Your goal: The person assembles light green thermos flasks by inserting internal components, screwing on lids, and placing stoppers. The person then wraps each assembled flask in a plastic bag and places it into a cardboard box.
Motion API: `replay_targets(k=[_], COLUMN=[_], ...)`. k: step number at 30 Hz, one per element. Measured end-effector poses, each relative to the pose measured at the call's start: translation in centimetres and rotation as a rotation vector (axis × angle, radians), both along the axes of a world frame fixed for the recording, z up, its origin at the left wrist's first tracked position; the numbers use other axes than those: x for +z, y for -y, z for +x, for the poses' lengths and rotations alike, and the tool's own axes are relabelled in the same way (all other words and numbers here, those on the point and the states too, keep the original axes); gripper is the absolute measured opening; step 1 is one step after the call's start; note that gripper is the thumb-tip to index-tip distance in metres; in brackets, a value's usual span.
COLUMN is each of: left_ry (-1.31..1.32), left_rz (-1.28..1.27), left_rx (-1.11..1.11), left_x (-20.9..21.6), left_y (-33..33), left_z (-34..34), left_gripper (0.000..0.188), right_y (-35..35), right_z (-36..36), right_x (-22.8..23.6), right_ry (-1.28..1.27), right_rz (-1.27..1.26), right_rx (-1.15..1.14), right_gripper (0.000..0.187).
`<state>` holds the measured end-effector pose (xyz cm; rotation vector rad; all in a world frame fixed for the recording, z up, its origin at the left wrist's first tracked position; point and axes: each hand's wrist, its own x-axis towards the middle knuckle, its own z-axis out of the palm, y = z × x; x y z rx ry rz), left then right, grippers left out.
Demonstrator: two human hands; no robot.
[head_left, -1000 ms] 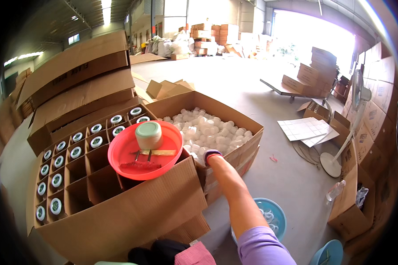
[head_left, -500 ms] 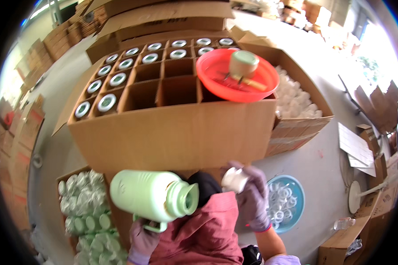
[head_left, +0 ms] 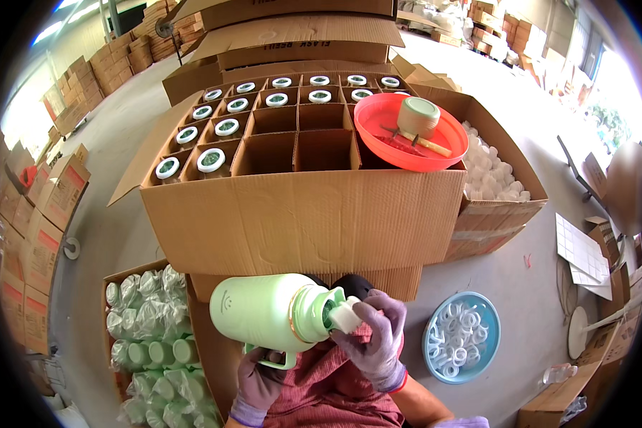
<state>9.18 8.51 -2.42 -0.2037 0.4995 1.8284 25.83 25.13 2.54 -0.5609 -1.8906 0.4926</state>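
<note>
A pale green vacuum jug [head_left: 253, 310] lies on its side above my lap, its mouth turned to the right. My left hand [head_left: 260, 381], in a greyish-purple glove, is closed around the jug's handle below its body. Between the fingers of my gloved right hand [head_left: 379, 341] is a small white stopper [head_left: 345, 318], held at the jug's mouth. Whether the stopper is partly inside the neck is hard to make out. Right of my hands, a blue basin [head_left: 496, 342] of clear rings stands on the floor.
Ahead stands a large divided carton [head_left: 299, 221] with several white-rimmed jugs in its cells. On its right corner rests a red basin [head_left: 378, 146] holding a green cup [head_left: 419, 116]. Behind that, a box [head_left: 488, 221] contains translucent white pieces. Wrapped green cups [head_left: 160, 353] fill a lower-left box.
My right hand has brought the white stopper leftward to the jug's mouth. The jug has shifted slightly right, still in my left hand. The whole view has shifted a little.
</note>
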Motion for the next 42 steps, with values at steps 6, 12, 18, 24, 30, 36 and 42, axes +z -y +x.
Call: replay_targets(k=[6,12,18,24,30,36,42], left_ry=[-0.097,-0.091,-0.204,-0.058,0.019,0.085,0.109], left_rz=[-0.198,-0.002,0.033,0.002,0.034,0.154,0.141], left_rx=[-0.006,-0.011,0.034,0.074,0.148,0.101,0.103], left_x=[2.8,0.6,1.5,1.9,3.9,3.9,3.9], left_y=[-0.9,-0.4,-1.0,-3.5,-4.7,-5.5,-3.3], left_z=[0.7,1.3,2.4,0.4,-1.1,-1.0,-2.1], left_gripper=[0.023,0.027,0.034,0.033,0.017,0.019,0.025], right_y=[-1.9,-1.4,-1.8,-5.9,-25.6,-40.0,-18.2], right_z=[0.0,-1.7,-2.2,-2.9,-4.4,-1.8,-3.6], right_x=[-1.2,2.0,2.5,3.7,14.7,14.2,16.4], right_ry=[0.057,0.050,0.118,0.261,0.298,0.992,0.235], right_rz=[-0.031,-0.158,-0.116,-0.246,0.350,-0.129,0.386], right_rx=[0.123,0.291,0.140,0.384,-0.292,-0.694,0.300], right_gripper=[0.083,0.090,0.045,0.047,0.066,0.088,0.074])
